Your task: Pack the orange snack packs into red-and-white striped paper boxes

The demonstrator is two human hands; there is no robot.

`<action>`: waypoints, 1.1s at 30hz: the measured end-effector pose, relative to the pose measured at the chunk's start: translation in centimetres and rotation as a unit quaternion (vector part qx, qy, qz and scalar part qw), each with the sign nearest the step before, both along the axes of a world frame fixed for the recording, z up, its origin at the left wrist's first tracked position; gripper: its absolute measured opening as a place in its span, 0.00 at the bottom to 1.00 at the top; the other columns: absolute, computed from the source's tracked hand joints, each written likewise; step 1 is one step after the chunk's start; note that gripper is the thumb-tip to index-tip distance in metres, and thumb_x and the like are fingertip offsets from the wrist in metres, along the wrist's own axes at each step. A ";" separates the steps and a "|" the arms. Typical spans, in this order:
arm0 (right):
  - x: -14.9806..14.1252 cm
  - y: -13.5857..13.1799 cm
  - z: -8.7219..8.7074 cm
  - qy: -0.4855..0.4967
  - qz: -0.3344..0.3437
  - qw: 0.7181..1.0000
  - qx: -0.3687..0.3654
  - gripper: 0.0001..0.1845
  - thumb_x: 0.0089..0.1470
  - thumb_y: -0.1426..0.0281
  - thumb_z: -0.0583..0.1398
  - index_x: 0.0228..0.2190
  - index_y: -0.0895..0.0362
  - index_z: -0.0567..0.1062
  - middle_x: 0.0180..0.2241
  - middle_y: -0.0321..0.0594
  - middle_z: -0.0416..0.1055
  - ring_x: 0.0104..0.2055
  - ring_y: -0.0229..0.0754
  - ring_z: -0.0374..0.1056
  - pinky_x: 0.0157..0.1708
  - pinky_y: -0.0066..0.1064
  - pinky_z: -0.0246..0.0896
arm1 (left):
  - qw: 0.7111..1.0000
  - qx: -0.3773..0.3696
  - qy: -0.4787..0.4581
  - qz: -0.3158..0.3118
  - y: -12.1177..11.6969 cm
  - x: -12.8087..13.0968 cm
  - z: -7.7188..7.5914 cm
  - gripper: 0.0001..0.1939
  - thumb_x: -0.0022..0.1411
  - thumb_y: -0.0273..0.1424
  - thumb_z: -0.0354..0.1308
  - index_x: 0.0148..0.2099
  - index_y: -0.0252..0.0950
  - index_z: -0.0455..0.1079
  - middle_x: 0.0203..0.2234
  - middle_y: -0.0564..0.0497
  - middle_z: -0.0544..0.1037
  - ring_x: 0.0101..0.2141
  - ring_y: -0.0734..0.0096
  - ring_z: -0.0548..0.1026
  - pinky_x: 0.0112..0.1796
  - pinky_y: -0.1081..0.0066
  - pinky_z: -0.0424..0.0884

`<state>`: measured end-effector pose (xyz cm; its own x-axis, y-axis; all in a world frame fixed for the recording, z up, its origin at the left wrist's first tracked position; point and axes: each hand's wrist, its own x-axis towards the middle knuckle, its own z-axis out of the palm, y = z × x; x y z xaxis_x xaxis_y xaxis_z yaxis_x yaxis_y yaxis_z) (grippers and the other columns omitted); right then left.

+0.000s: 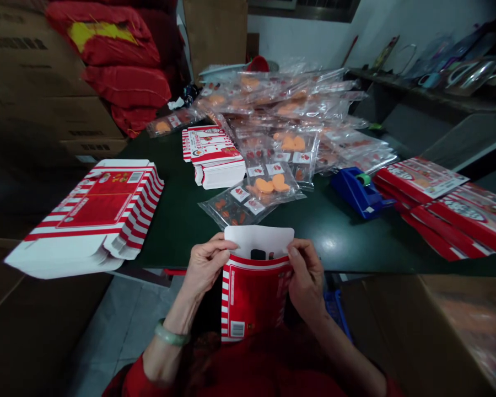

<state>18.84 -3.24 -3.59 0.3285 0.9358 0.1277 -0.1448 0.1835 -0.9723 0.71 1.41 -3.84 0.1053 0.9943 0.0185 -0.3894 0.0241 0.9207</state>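
Between my two hands stands a red and white striped cardboard box (256, 295), its white top flap (268, 238) raised. Through its open mouth a few dark shapes show, too small to name. My left hand (206, 263) pinches the box's upper left edge between thumb and fingers. At the upper right edge, my right hand (306, 275) grips the box in the same way. Just beyond the flap lies a clear plastic packet (252, 198) with orange pieces and small white cards. The lower part of the box is close against my red clothing.
Flattened striped cartons (99, 204) are stacked at the left, and a smaller stack (215, 157) lies mid-table. Many clear packets (289, 105) pile up behind. A blue tape dispenser (361, 193) stands right, beside red boxes (450, 204). An open brown carton (397, 325) is at lower right.
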 end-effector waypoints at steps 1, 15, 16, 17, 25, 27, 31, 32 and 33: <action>0.1 -0.1 0.2 0.034 0.010 0.999 -0.009 0.05 0.58 0.66 0.55 0.37 0.51 0.66 0.29 0.31 0.67 0.27 0.34 0.64 0.28 0.26 0.60 | 1.000 0.003 0.001 0.010 -0.1 -0.1 -0.1 0.11 0.42 0.35 0.72 0.28 0.33 0.80 0.34 0.46 0.76 0.27 0.75 0.73 0.26 0.77 0.69; 4.2 0.4 3.0 -0.195 0.068 0.976 0.068 0.03 0.53 0.75 0.58 0.29 0.55 0.70 0.33 0.36 0.67 0.35 0.36 0.64 0.33 0.27 0.60 | 0.992 -0.004 -0.094 -0.084 -0.1 0.3 2.0 0.29 0.41 0.27 0.73 0.48 0.41 0.74 0.28 0.53 0.79 0.26 0.77 0.76 0.29 0.79 0.72; 4.3 0.5 3.2 -0.218 0.071 0.970 0.082 0.04 0.52 0.76 0.58 0.28 0.55 0.69 0.33 0.37 0.66 0.35 0.37 0.64 0.33 0.27 0.60 | 0.990 -0.009 -0.090 -0.111 0.1 0.3 2.2 0.28 0.41 0.27 0.73 0.48 0.40 0.74 0.28 0.52 0.79 0.27 0.76 0.76 0.30 0.79 0.73; 4.5 0.7 3.4 -0.238 0.077 0.964 0.092 0.05 0.52 0.77 0.58 0.28 0.55 0.68 0.33 0.37 0.67 0.35 0.37 0.65 0.33 0.27 0.60 | 0.988 -0.009 -0.083 -0.131 0.3 0.2 2.4 0.25 0.41 0.27 0.73 0.46 0.39 0.76 0.28 0.51 0.80 0.27 0.75 0.77 0.31 0.79 0.73; 6.1 2.2 5.1 -0.403 0.146 0.900 0.075 0.09 0.50 0.75 0.58 0.23 0.55 0.62 0.22 0.31 0.63 0.25 0.33 0.59 0.25 0.25 0.53 | 0.999 -0.008 0.002 -0.049 0.1 0.4 2.8 0.15 0.43 0.23 0.71 0.37 0.35 0.78 0.25 0.52 0.80 0.26 0.79 0.76 0.31 0.81 0.73; 6.2 2.6 5.8 -0.453 0.158 0.875 0.059 0.09 0.49 0.75 0.58 0.22 0.55 0.62 0.21 0.30 0.61 0.23 0.33 0.56 0.25 0.25 0.50 | 0.999 -0.007 0.012 -0.035 -0.1 0.5 2.8 0.15 0.43 0.22 0.71 0.36 0.35 0.78 0.24 0.53 0.79 0.26 0.80 0.75 0.30 0.82 0.72; 5.7 3.9 7.6 -0.536 0.247 0.807 0.016 0.04 0.49 0.72 0.60 0.28 0.56 0.68 0.20 0.28 0.64 0.22 0.32 0.56 0.24 0.25 0.45 | 0.999 -0.009 0.009 -0.048 0.0 0.8 3.0 0.16 0.41 0.22 0.72 0.36 0.36 0.78 0.24 0.53 0.79 0.25 0.79 0.75 0.29 0.82 0.73; 5.4 4.4 8.1 -0.548 0.276 0.789 0.016 0.03 0.50 0.70 0.60 0.29 0.55 0.70 0.21 0.29 0.66 0.22 0.32 0.58 0.24 0.25 0.45 | 0.999 -0.011 0.008 -0.051 0.1 0.8 3.1 0.16 0.41 0.23 0.72 0.36 0.36 0.78 0.24 0.53 0.80 0.25 0.79 0.75 0.29 0.81 0.73; 5.0 4.8 8.5 -0.564 0.296 0.771 0.020 0.03 0.52 0.69 0.60 0.30 0.55 0.71 0.22 0.30 0.68 0.23 0.32 0.59 0.24 0.26 0.44 | 0.999 -0.013 0.008 -0.051 0.1 0.9 3.1 0.16 0.40 0.23 0.72 0.36 0.36 0.78 0.24 0.53 0.79 0.25 0.79 0.75 0.28 0.81 0.73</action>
